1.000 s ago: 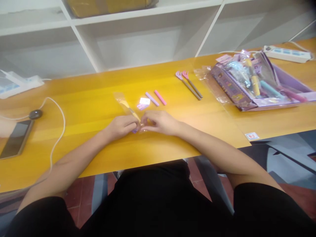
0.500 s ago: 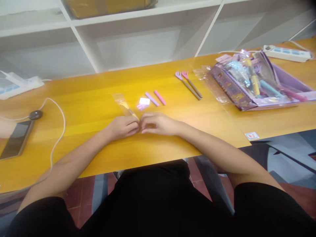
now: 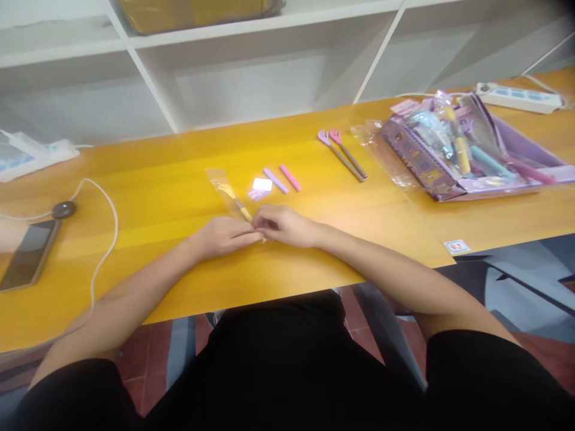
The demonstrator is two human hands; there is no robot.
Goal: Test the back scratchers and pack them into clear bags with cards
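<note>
A yellow back scratcher [image 3: 241,208] lies in a clear plastic bag [image 3: 216,177], its claw end pointing away from me. The bag's near end runs in between my hands. My left hand [image 3: 224,234] is closed at that end, its fingers reaching across to the right hand's fingertips. With thumb and fingers pinched together, my right hand [image 3: 285,226] grips the bag's end; the exact hold is partly hidden. Beyond the hands lie a purple tube [image 3: 275,180], a pink tube [image 3: 290,178] and small cards [image 3: 261,187].
Two back scratchers with metal rods, one purple [image 3: 340,155] and one pink [image 3: 349,154], lie further right. A purple box [image 3: 433,173] holds several bagged back scratchers. On the left are a phone [image 3: 30,254] and a white cable [image 3: 115,221]. White shelving [image 3: 269,33] stands behind.
My left hand has shifted slightly right and its fingers have straightened toward the right hand. More of the yellow back scratcher shows now.
</note>
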